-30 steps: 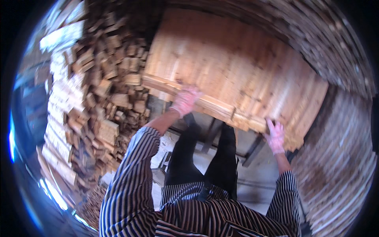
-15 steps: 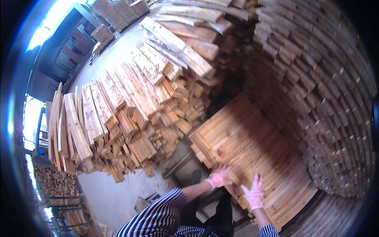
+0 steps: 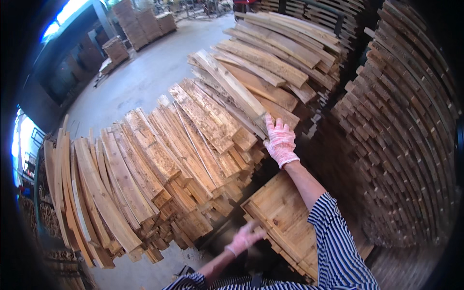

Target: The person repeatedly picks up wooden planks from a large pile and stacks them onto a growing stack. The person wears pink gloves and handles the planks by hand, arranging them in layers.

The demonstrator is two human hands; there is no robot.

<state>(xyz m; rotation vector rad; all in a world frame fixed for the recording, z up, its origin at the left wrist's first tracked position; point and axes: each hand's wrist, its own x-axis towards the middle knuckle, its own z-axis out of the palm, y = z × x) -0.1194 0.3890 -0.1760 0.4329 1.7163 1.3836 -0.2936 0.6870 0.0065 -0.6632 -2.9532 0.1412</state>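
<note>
- Lying on top of a broad wood pile (image 3: 140,188), a pale plank (image 3: 229,87) slants toward the person, its near end at the edge of the pile that faces them, toward the right
- The right hand (image 3: 281,142), in a thin pinkish glove, reaches over to that near end and touches it; its fingers are spread there, but whether they are clamped on the wood I cannot tell
- The left hand (image 3: 245,238), gloved too and blurred, is by the left corner of a flat layer of boards (image 3: 285,210), near its front edge, fingers stretched out and apart, with no visible hold; contact with the boards is unclear
- A striped sleeve (image 3: 338,237) on the right arm passes over that layer
- A tall stack of boards (image 3: 396,130) rises on the right
- Grey floor (image 3: 140,63) stretches beyond the pile, with brownish stacks (image 3: 137,24) farther off
</note>
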